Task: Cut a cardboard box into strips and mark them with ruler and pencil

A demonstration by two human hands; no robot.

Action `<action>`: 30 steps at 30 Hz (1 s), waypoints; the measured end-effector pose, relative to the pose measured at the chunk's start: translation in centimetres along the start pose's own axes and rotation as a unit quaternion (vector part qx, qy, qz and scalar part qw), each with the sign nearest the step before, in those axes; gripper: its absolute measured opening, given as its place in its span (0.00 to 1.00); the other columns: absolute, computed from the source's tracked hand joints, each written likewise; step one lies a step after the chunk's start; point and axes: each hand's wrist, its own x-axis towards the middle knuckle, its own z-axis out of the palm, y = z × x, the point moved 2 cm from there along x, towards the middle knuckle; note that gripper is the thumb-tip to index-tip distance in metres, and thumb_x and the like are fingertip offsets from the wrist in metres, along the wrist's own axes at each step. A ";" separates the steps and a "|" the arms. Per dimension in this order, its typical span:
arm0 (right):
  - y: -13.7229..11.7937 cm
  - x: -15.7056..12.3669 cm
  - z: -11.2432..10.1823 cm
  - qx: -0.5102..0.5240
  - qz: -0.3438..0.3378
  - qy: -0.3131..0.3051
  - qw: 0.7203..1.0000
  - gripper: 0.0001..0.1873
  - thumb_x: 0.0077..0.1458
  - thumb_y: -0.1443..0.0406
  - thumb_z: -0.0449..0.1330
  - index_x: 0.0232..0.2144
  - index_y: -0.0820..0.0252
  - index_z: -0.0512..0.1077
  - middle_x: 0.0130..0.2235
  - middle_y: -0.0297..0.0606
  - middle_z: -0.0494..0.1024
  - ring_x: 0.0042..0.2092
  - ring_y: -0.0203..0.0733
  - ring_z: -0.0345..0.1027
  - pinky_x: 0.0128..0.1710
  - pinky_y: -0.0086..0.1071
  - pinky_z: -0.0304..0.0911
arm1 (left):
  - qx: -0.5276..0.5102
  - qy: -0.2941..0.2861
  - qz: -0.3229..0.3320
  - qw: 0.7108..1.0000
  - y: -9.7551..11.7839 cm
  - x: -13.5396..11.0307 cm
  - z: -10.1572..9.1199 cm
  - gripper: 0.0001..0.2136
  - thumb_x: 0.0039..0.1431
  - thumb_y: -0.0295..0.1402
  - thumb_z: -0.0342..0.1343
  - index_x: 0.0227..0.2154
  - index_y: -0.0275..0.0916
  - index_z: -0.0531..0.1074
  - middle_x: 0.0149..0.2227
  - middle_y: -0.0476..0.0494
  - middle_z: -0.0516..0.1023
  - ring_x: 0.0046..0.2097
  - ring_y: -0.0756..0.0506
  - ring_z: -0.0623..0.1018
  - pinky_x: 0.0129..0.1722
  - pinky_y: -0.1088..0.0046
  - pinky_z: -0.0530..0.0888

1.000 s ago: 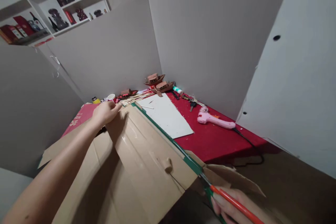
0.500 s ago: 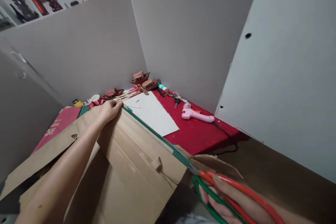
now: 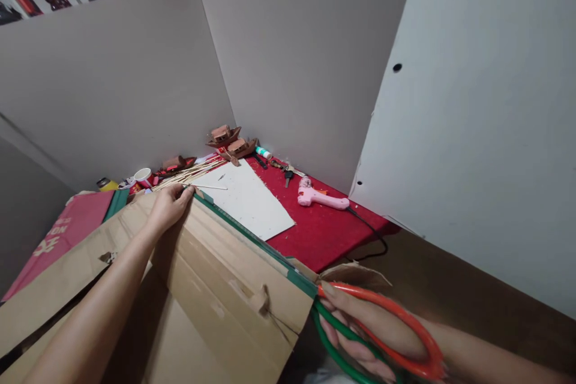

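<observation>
A large opened cardboard box [image 3: 225,288] with a green edge fills the lower left and middle. My left hand [image 3: 170,209] is closed on its far upper edge, thumb on one side and fingers hidden behind. At the near right corner of that edge, my right hand [image 3: 360,327] grips scissors [image 3: 427,345] with one orange and one green handle loop. The blades are hidden behind or in the cardboard at the corner. A torn flap [image 3: 355,274] of cardboard sticks out just beyond the scissors.
On a red cloth-covered table [image 3: 310,246] lie a white board [image 3: 252,204], a pink glue gun [image 3: 321,195] with a black cable, keys [image 3: 288,177], thin sticks [image 3: 193,171] and small model boats [image 3: 238,147]. A paper cup [image 3: 144,177] stands behind. A white panel [image 3: 477,120] rises at right.
My right hand has pushed the scissors forward and left, so their blades no longer show. The view has shifted a little to the right. My left hand keeps its hold on the box.
</observation>
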 end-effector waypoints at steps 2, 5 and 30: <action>0.1 0.1 -0.3 -0.021 -0.026 0.002 0.999 0.34 0.56 0.38 0.48 0.20 0.61 0.64 0.12 0.28 0.58 0.11 0.28 0.50 0.10 0.22 0.46 | 0.005 0.006 0.011 1.000 -0.3 0.1 0.2 0.19 0.57 0.47 0.49 0.18 0.42 0.55 0.19 0.54 0.55 0.24 0.50 0.58 0.24 0.74 0.54; -0.5 -0.3 -0.7 -0.071 -0.037 -0.004 0.997 0.32 0.58 0.41 0.50 0.17 0.61 0.61 0.11 0.27 0.56 0.11 0.27 0.49 0.10 0.21 0.44 | 0.017 0.009 0.025 1.000 -0.6 0.1 0.6 0.18 0.57 0.47 0.48 0.18 0.42 0.57 0.19 0.54 0.55 0.24 0.50 0.59 0.24 0.74 0.55; -0.6 1.7 -1.7 0.028 0.021 0.008 0.999 0.35 0.57 0.39 0.48 0.17 0.63 0.64 0.10 0.26 0.56 0.09 0.26 0.47 0.07 0.20 0.42 | 0.253 0.115 0.233 0.932 -1.0 -7.8 -1.3 0.23 0.64 0.39 0.49 0.58 0.32 0.62 0.57 0.26 0.68 0.57 0.35 0.70 0.53 0.58 0.68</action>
